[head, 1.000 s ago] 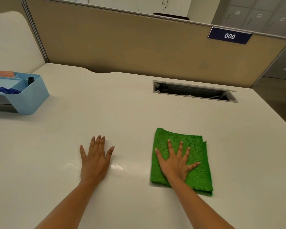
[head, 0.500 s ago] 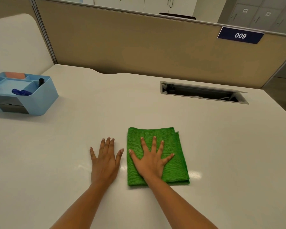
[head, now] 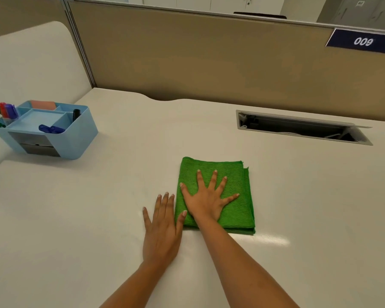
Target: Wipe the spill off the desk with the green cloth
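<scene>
A folded green cloth (head: pixel 236 185) lies flat on the white desk (head: pixel 98 218), near the middle. My right hand (head: pixel 206 200) presses down on it, palm flat and fingers spread, not gripping. My left hand (head: pixel 161 227) rests flat on the bare desk just left of the cloth, its thumb touching the cloth's left edge. I cannot make out a distinct spill; there is only a glossy sheen (head: pixel 273 241) on the desk right of the cloth's near corner.
A light blue desk organiser (head: pixel 80 134) with markers stands at the far left. An open cable slot (head: pixel 298 127) is set into the desk at the back right. A beige partition (head: pixel 209 63) closes off the far edge.
My right hand has slid the green cloth leftward across the desk until it meets my left hand. The left hand has stayed planted in place.
</scene>
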Motion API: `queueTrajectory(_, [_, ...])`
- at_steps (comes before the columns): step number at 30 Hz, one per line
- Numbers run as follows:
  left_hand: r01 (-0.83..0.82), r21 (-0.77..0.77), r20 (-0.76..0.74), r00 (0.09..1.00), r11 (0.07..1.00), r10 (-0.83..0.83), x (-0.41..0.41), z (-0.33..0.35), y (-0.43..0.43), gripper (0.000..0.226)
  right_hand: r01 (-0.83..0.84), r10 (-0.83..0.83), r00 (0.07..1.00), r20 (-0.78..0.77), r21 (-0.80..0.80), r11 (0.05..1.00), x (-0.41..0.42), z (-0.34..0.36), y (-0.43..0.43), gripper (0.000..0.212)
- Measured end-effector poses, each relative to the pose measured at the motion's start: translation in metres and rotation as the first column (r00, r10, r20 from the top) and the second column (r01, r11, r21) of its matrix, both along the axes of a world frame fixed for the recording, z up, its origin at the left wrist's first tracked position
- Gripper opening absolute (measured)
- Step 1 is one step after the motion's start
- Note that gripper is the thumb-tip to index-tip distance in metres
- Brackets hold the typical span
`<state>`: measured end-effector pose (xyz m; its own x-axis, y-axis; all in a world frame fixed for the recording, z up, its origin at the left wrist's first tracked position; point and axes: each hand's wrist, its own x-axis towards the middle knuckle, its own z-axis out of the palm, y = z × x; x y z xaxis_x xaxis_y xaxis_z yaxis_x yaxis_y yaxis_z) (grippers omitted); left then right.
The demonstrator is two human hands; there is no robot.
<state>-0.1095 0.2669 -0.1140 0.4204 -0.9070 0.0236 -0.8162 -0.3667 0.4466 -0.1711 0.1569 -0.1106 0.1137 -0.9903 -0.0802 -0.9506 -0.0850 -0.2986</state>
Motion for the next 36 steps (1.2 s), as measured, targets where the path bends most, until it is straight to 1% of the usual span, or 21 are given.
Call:
queueTrajectory(1, [-0.002,-0.015,-0.019,1.0,1.0,0.001,0.0,0.0,0.0,0.078,0.004,-0.004,1.0,0.003,0.001,1.0,0.005,0.0,-0.003,0.074])
queueTrajectory(4, [-0.01,-0.051,-0.073,0.997,0.999,0.006,0.003,-0.001,0.001,0.103,0.017,-0.017,1.0,0.015,-0.003,1.0,0.021,-0.001,-0.01,0.075])
queueTrajectory(6, [-0.027,-0.088,-0.137,0.99,0.996,0.015,0.007,-0.001,0.0,0.105,0.018,-0.019,1.0,0.016,0.003,1.0,0.029,-0.002,-0.012,0.074])
queueTrajectory(7, [-0.032,-0.106,-0.175,0.984,0.994,0.013,0.008,-0.001,0.0,0.099,0.018,-0.018,1.0,0.015,0.009,1.0,0.032,-0.002,-0.013,0.074])
queueTrajectory(10, [-0.047,-0.122,-0.264,0.964,0.991,0.013,0.011,-0.002,-0.003,0.06,0.009,-0.01,0.999,0.035,0.031,0.999,0.035,-0.002,-0.015,0.068])
queueTrajectory(11, [-0.055,-0.128,-0.282,0.959,0.99,0.016,0.011,-0.002,-0.003,0.055,0.002,-0.004,0.999,0.044,0.037,0.999,0.034,-0.001,-0.015,0.065])
queueTrajectory(14, [-0.074,-0.147,-0.306,0.952,0.986,0.026,0.013,-0.002,-0.004,0.053,-0.063,0.061,0.997,0.041,0.036,0.997,0.025,0.002,-0.017,0.057])
queueTrajectory(17, [-0.065,-0.177,-0.263,0.965,0.982,0.016,0.012,0.003,-0.012,0.054,-0.168,0.167,0.986,-0.025,-0.037,0.985,0.003,0.007,-0.025,0.051])
queueTrajectory(19, [-0.015,-0.173,-0.201,0.979,0.985,-0.02,0.011,0.006,-0.022,0.054,-0.211,0.207,0.977,-0.058,-0.073,0.975,-0.012,0.008,-0.03,0.049])
queueTrajectory(22, [0.126,-0.086,-0.08,0.988,0.988,-0.133,0.01,0.01,-0.039,0.06,-0.22,0.214,0.974,-0.076,-0.078,0.972,-0.028,0.002,-0.031,0.055])
queueTrajectory(24, [0.199,-0.009,-0.018,0.98,0.98,-0.2,0.011,0.01,-0.049,0.073,-0.222,0.217,0.973,-0.083,-0.061,0.973,-0.035,-0.004,-0.029,0.059])
queueTrajectory(26, [0.239,0.062,0.029,0.97,0.969,-0.241,0.012,0.007,-0.055,0.072,-0.224,0.219,0.971,-0.092,-0.055,0.973,-0.038,-0.009,-0.028,0.062])
queueTrajectory(30, [0.266,0.117,0.098,0.956,0.957,-0.278,0.017,-0.002,-0.053,0.065,-0.228,0.221,0.971,-0.093,-0.077,0.971,-0.035,-0.012,-0.028,0.062])
queueTrajectory(36, [0.261,0.132,0.13,0.952,0.956,-0.278,0.018,-0.007,-0.053,0.064,-0.231,0.224,0.971,-0.086,-0.086,0.969,-0.034,-0.011,-0.025,0.062])
